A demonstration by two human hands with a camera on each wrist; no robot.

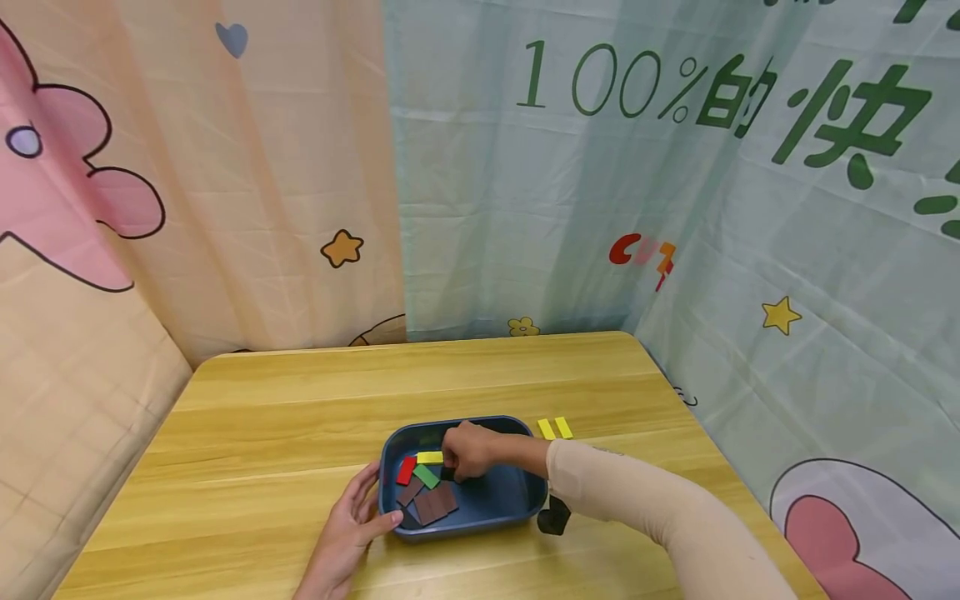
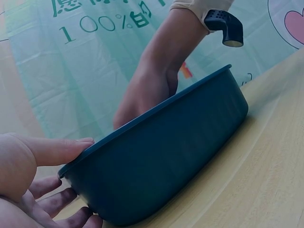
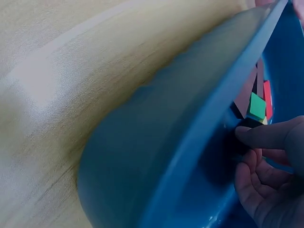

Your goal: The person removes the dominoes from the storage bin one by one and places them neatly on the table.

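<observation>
A blue plastic basin [image 1: 495, 521] stands on the table, holding several small flat blocks. My left hand [image 1: 348, 521] grips the basin's left end, and in the left wrist view the thumb lies over the rim with the fingers against the outer wall. Inside the basin, my right hand [image 1: 471, 450] pinches a black block [image 3: 244, 127], partly hidden by the thumb and fingers. Close beside it lie a green block [image 1: 427, 476], a red block [image 1: 406, 470], a yellow block [image 1: 429, 457] and several brown blocks [image 1: 435, 502].
Two yellow blocks [image 1: 554, 428] lie on the wooden table [image 1: 300, 417] just beyond the basin's right end. A black wrist camera [image 1: 553, 517] hangs under the right sleeve [image 1: 622, 483]. Printed curtains [image 1: 487, 208] stand behind the table and along its sides.
</observation>
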